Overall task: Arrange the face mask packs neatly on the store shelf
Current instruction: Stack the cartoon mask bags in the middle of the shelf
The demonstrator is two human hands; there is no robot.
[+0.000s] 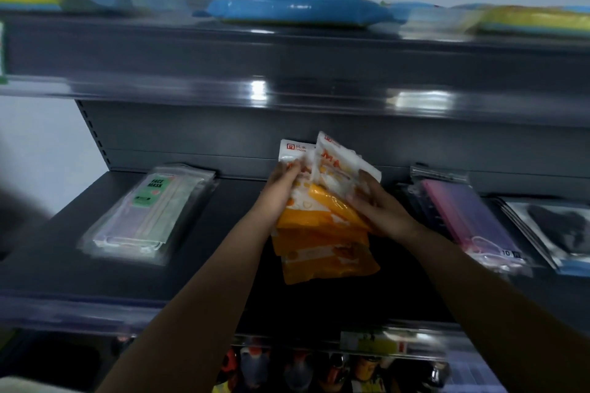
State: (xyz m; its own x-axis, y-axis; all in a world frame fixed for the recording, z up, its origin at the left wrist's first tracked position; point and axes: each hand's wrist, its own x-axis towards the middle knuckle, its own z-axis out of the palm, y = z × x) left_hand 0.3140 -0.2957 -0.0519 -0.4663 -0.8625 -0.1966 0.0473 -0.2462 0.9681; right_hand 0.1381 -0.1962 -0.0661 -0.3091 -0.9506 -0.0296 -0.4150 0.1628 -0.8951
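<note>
A: While both hands are on the orange packs point(322, 217), how should they be squared?

B: The left hand point(282, 183) curls its fingers over the bundle's left edge; the right hand point(376, 204) grips the top pack, which sits skewed. I'd tap the edges flush, then lay them flat mid-shelf point(223, 265).

A: And around them?

B: Green packs point(150, 214) left, purple packs point(469, 220) right, blue packs point(297, 11) above, a grey wall behind
</note>
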